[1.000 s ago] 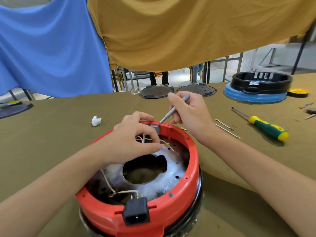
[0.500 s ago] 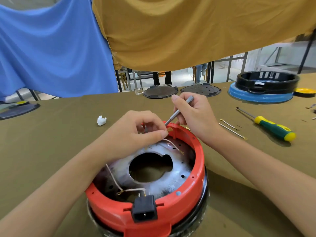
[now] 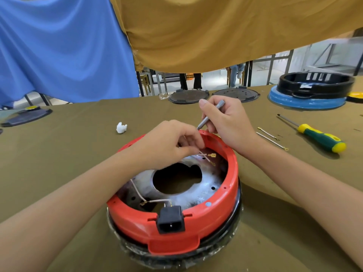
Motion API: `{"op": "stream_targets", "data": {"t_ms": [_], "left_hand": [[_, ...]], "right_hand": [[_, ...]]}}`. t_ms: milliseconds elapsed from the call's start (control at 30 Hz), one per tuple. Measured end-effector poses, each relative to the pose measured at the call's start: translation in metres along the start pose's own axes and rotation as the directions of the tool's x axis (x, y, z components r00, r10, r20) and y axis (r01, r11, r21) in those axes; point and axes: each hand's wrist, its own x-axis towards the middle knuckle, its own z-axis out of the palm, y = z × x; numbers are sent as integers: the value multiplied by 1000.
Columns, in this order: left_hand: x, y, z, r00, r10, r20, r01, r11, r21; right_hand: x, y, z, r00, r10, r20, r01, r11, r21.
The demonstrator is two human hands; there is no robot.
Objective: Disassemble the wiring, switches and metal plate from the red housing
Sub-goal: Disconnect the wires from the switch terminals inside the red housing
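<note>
Your left hand point(image 3: 167, 142) reaches over the far side of the red housing point(image 3: 176, 222), its thumb and fingers curled and pinching the thin pale wires point(image 3: 204, 155) whose brass terminals poke out just to the right of your fingertips. Your right hand point(image 3: 227, 122) sits just beyond and to the right of it, above the housing's far rim, fingers curled round a slim grey metal tool point(image 3: 211, 114) held like a pen, its tip angled down to the rim right beside your left fingers. Under both hands, inside the housing, lies the metal plate point(image 3: 204, 191) with a large hole in its middle. Nearer you than your left hand, another pale wire point(image 3: 137, 190) runs across the plate to the black power socket point(image 3: 171, 219) set in the near wall of the housing. The housing stands on the olive-covered surface point(image 3: 59, 154). To the right of your right hand lie two thin loose wires point(image 3: 272, 137) and, further right, a screwdriver with a green and yellow handle point(image 3: 320, 137). To the left of your left hand sits a small white part point(image 3: 121, 128). Beyond your right hand rest two dark round lids point(image 3: 214, 95), and far to its right a black ring on a blue base point(image 3: 312, 91).
</note>
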Motion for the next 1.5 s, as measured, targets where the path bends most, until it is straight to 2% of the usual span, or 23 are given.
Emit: {"op": "stream_targets", "data": {"t_ms": [133,200,333,367,433,500,633,667,733,800,900,1067,1267,1300,1367,1433,1500], "left_hand": [[-8,-1,-18,972,-92,-217,68,991,-116],[-17,-6,-35,963,-157,-220,139,986,-95],[-34,-25,-54,968,-240,-76,252,927,280],[-36,-30,-54,963,-262,-57,267,913,308],[-39,-38,-53,956,-291,-33,290,930,226],[-41,-44,-51,954,-300,-15,301,952,55],[-47,-59,-39,940,-332,-73,303,915,-265],[-48,-63,-36,934,-345,-90,291,883,-368],[-49,-68,-29,913,-403,-70,277,735,-618],[-48,-72,-26,900,-435,-30,270,609,-746],[-48,-76,-22,894,-448,-7,257,525,-811],[-49,-76,-20,891,-454,-6,243,490,-837],[-51,-74,-19,883,-469,-1,240,453,-859],[-51,-74,-19,884,-468,4,238,443,-864],[-50,-75,-19,884,-467,8,237,435,-868],[-50,-75,-19,884,-467,-1,236,449,-862],[-50,-75,-18,882,-471,-15,224,446,-866]], "right_hand": [[-1,1,-1,1000,-11,9,11,1000,-7],[0,-1,-2,1000,-16,17,16,1000,12],[2,-13,-5,985,-91,146,87,996,33],[2,-17,-6,976,-116,184,113,993,25],[2,-26,-9,948,-143,285,158,987,-31],[1,-32,-11,903,-103,417,189,967,-171],[-5,-39,-11,800,16,600,345,805,-483],[-7,-40,-10,784,39,619,372,769,-519],[-10,-43,-7,771,76,632,403,711,-577],[-12,-47,-5,764,105,636,429,654,-623],[-14,-53,-2,752,144,643,449,602,-660],[-14,-60,-4,749,148,646,443,613,-654],[-8,-75,-21,682,113,723,328,836,-439],[-7,-75,-22,693,91,715,284,877,-387],[-2,-68,-26,785,45,617,174,941,-290],[6,-53,-33,904,26,426,105,954,-281],[14,-34,-43,968,95,232,-7,935,-355]]}}
